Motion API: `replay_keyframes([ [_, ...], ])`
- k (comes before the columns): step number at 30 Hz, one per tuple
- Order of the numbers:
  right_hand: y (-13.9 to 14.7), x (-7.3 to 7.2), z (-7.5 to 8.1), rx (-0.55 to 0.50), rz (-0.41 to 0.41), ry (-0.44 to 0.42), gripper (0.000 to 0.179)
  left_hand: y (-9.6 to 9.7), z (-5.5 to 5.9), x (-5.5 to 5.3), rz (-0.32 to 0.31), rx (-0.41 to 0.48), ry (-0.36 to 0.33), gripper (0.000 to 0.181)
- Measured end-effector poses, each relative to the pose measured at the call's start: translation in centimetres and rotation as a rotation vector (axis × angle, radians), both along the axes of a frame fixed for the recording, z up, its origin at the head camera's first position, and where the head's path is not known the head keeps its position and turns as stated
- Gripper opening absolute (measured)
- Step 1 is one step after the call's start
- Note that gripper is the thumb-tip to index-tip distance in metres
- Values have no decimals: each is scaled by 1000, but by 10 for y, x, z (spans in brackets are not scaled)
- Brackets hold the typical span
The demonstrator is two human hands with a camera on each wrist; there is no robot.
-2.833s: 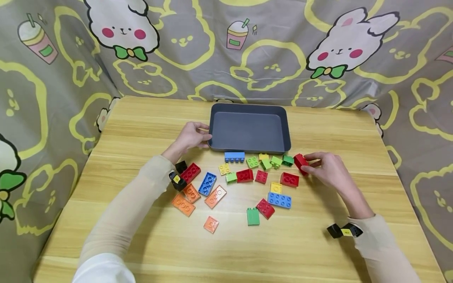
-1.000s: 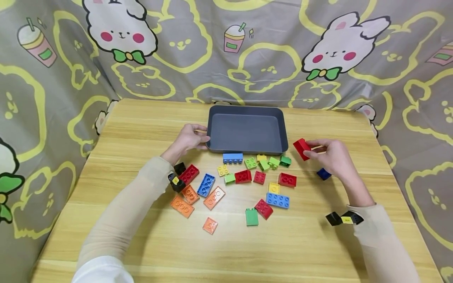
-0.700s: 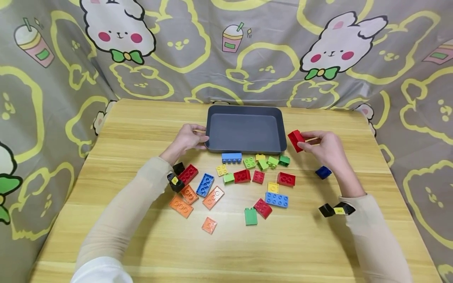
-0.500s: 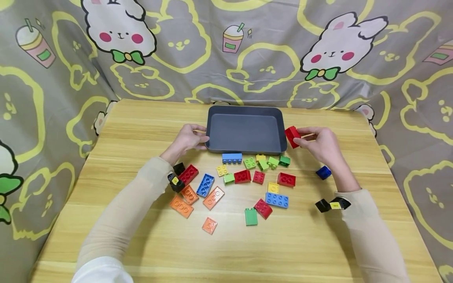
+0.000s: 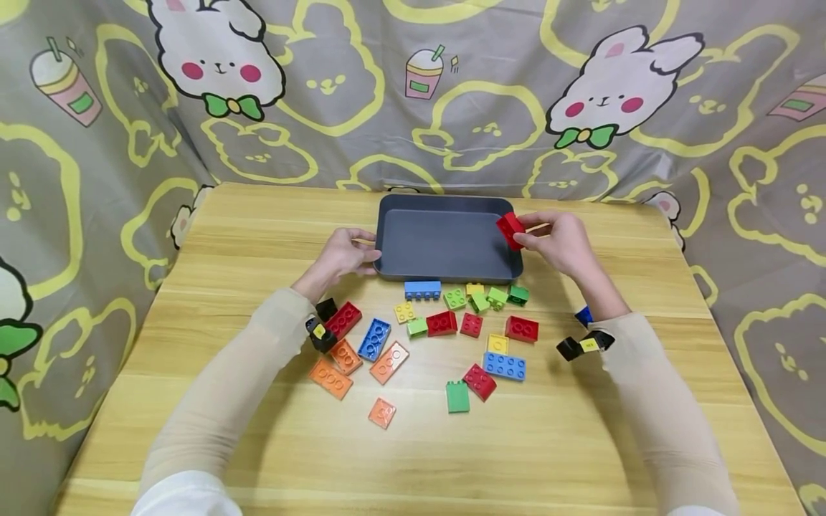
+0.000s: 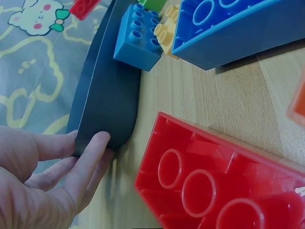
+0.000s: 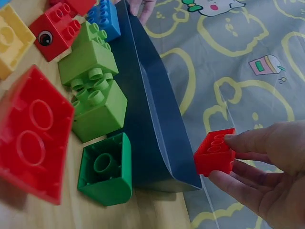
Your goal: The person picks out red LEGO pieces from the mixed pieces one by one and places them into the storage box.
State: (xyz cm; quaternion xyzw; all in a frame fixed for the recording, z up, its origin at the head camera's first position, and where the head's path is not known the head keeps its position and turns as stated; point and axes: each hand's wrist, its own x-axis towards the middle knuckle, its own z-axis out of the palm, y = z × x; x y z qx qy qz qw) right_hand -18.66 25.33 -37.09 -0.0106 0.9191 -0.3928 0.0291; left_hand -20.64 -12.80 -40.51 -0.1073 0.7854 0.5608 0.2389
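In the head view my left hand (image 5: 345, 256) is at the left side of a dark grey rectangular tray (image 5: 445, 247), its thumb and fingers on the tray's near left corner. In the left wrist view, fingertips (image 6: 101, 139) lie against the outside of the tray wall. My right hand (image 5: 560, 240) pinches a red toy building brick (image 5: 510, 231) between thumb and fingers, above the tray's right end. The right wrist view shows round tubes in the red brick's hollow underside. No brick is visible inside the tray.
Several loose bricks lie on the wooden table (image 5: 413, 466) in front of the tray, among them a blue brick (image 5: 422, 289), a dark green brick (image 5: 518, 294) and an orange brick (image 5: 331, 378). A dark blue brick (image 5: 584, 316) is partly hidden by the right arm. A patterned curtain (image 5: 361, 93) surrounds the table.
My right hand has lifted the red brick from beside the tray's near right corner and carried it left and away from me, over the tray. The left hand stays at the tray.
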Motion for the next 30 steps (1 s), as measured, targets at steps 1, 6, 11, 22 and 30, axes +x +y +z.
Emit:
replay_keyframes([
  [1,-2,-3,0,-3,6,-3,37,0,0,0,-1,-1,-1,49],
  [6,-8,-19,-4,-9,34,-2,37,0,-1,-1,0,0,-5,49],
  [11,-13,-32,-8,17,44,26,35,1,0,-1,6,-4,1,48],
  [22,-24,-57,-17,20,48,0,34,0,0,-1,3,16,-16,51],
  [30,-31,-67,-25,179,79,38,32,-1,1,-1,-6,9,-22,51],
])
